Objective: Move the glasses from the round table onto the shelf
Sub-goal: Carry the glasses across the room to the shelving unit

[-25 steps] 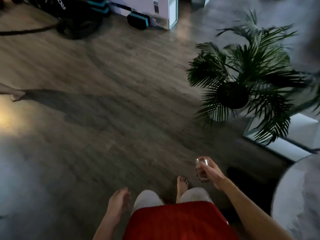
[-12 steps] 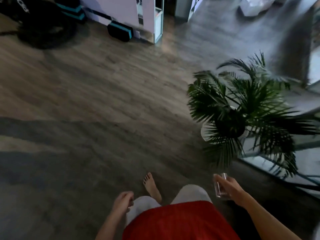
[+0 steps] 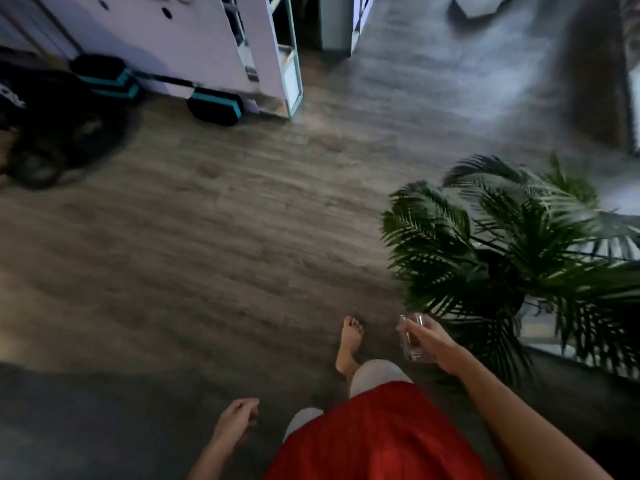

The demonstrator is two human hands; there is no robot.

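One clear glass (image 3: 414, 336) is gripped in the right hand (image 3: 438, 348), fingers curled round it, at near right. I see the left hand (image 3: 237, 419) hanging loosely curled and holding nothing. Grey plank floor (image 3: 225, 254) spreads beneath; a potted palm (image 3: 502, 251) stands right, and a white shelf unit (image 3: 273, 46) far left.

Grey-brown wood-grain floor (image 3: 242, 237); dark green palm (image 3: 502, 258), right; red top (image 3: 374, 441), near; white shelf unit (image 3: 194, 46), far; black-and-teal blocks (image 3: 216, 105).
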